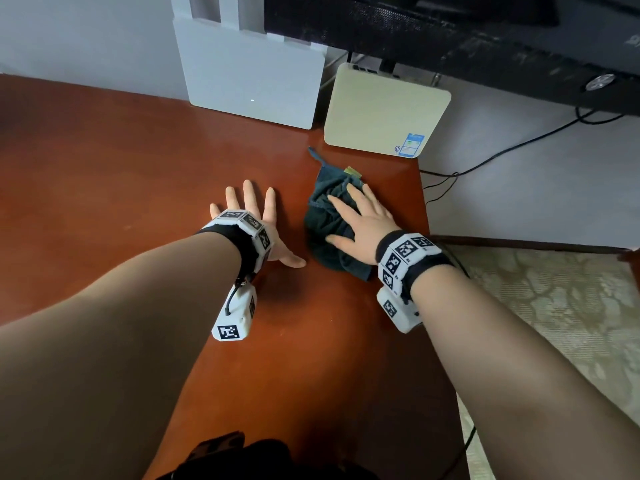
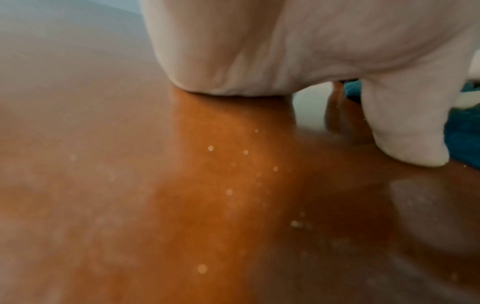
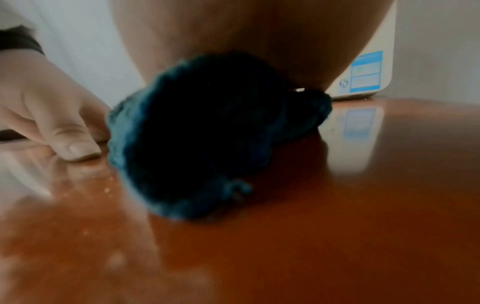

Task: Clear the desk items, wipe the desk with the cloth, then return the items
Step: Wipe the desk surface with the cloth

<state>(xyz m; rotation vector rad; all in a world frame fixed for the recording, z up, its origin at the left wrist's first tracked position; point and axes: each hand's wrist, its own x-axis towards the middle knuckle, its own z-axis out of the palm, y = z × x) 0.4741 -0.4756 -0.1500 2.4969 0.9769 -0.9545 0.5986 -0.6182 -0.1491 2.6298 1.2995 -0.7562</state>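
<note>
Forearms fill the lower part of the head view, each wrist wrapped in a black band with white blocks printed in black-and-white square codes; no readable writing on them. Dark clothing at the bottom edge is cut off and hard to make out. Above them the left hand (image 1: 258,221) lies flat on the reddish-brown surface (image 1: 104,174), fingers spread and straight, holding nothing. In the left wrist view only the heel of the palm and the thumb show; the rest is hidden. Just right of it, the right hand (image 1: 363,223) presses with straight fingers on the crumpled dark teal cloth (image 1: 323,230), centre right of the frame, covering much of it. A small yellowish tag sticks out at the cloth's far edge, its print too small to tell. Farther back, a cream box (image 1: 384,109) bears a blue sticker, unreadable and blurred in the right wrist view too. Left of it stands a white box (image 1: 249,84), its top cut off. A black screen (image 1: 485,39) crosses the upper right, mostly out of frame.
</note>
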